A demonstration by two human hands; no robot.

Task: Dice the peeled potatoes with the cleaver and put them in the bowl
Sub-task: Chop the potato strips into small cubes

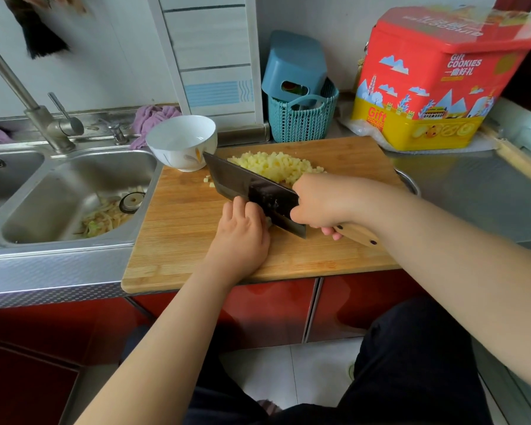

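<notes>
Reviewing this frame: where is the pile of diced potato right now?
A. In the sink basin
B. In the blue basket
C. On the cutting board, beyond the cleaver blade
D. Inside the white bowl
C: the diced potato lies heaped on the cutting board on the far side of the cleaver, while the white bowl at the board's far left corner shows no potato inside.
</notes>
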